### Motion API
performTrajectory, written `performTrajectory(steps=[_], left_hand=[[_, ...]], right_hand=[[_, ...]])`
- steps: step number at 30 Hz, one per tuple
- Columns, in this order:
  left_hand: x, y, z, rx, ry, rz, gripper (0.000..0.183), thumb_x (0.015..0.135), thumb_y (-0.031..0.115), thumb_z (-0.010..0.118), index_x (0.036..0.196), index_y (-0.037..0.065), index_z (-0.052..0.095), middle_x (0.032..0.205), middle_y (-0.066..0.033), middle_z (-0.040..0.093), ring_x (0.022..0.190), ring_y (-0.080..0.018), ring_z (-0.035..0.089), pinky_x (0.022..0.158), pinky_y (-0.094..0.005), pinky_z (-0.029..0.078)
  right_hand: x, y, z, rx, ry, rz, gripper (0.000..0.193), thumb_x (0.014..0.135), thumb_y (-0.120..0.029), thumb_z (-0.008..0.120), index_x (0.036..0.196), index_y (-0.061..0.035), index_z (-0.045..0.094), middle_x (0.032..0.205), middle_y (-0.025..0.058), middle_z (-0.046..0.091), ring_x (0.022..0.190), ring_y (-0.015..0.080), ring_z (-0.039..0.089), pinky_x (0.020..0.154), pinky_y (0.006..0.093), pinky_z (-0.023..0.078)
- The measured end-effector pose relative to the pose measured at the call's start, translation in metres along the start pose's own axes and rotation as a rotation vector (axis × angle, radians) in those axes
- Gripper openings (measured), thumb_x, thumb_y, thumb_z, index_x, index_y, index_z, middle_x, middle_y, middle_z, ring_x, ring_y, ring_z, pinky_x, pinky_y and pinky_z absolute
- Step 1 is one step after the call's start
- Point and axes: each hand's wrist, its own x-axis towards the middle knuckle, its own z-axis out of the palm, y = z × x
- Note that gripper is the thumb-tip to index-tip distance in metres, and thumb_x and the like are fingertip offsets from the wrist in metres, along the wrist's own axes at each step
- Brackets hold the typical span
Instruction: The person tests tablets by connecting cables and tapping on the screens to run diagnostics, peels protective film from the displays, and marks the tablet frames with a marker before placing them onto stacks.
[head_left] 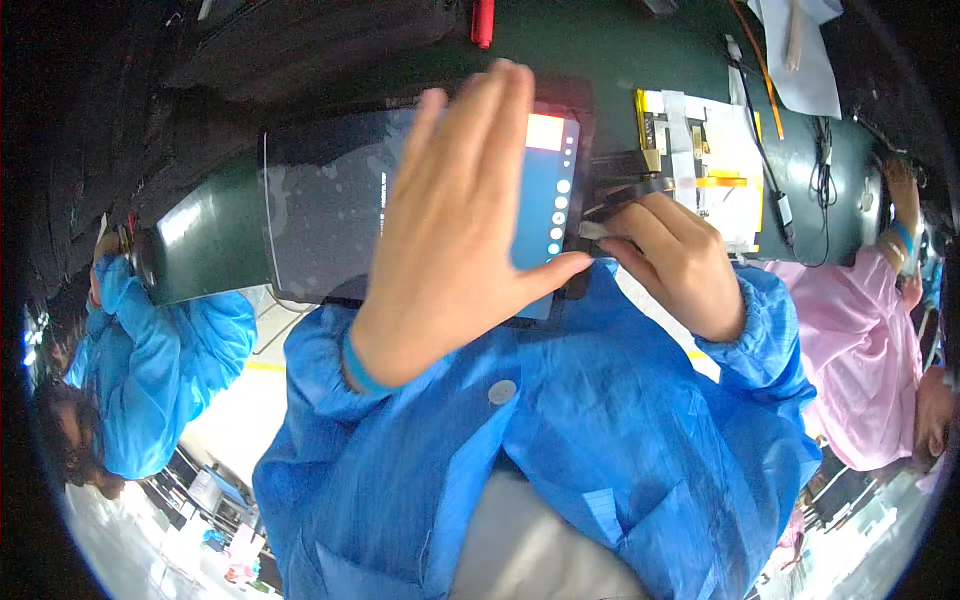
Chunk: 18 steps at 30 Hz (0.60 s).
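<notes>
A dark tablet-like screen [320, 200] lies on the dark green bench in front of me. Its right end is lit blue, with a column of round icons and a red and white patch. My left hand [450, 220] is spread flat over its middle, slightly blurred, with the fingers stretched out and thumb apart; whether the palm touches the glass I cannot tell. At the screen's right edge, my right hand [685, 260] pinches a small pale cable plug [592, 230] between thumb and fingers. How far that plug sits in the edge is hidden.
Right of the screen lies a yellow-edged assembly [715, 150] with tape and an orange flex strip. Beyond it run a black cable [784, 208] and white paper [805, 65]. A red pen [483, 22] lies at the back. People in blue [180, 350] and pink [850, 340] flank me.
</notes>
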Motion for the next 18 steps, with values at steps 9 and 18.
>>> performTrajectory(steps=[9, 18], left_hand=[[0.014, 0.005, 0.021, 0.019, -0.015, -0.030, 0.092, 0.053, 0.031, 0.081, 0.126, -0.006, 0.038, 0.126, -0.0213, 0.043, 0.123, -0.0330, 0.040, 0.111, -0.0431, 0.023], [0.015, 0.004, 0.024, -0.027, -0.002, -0.049, 0.093, 0.048, 0.023, 0.078, 0.128, 0.000, 0.037, 0.130, -0.0183, 0.042, 0.124, -0.0342, 0.039, 0.109, -0.0481, 0.024]], right_hand=[[-0.009, 0.014, 0.011, 0.008, 0.033, -0.099, 0.017, 0.070, -0.008, 0.059, 0.085, -0.0036, 0.052, 0.096, 0.0114, 0.058, 0.079, 0.0249, 0.061, 0.065, 0.0321, 0.052], [-0.005, 0.014, -0.001, 0.022, -0.090, -0.098, 0.020, 0.070, -0.008, 0.057, 0.089, -0.0033, 0.053, 0.097, 0.0108, 0.058, 0.084, 0.0242, 0.061, 0.068, 0.0311, 0.052]])
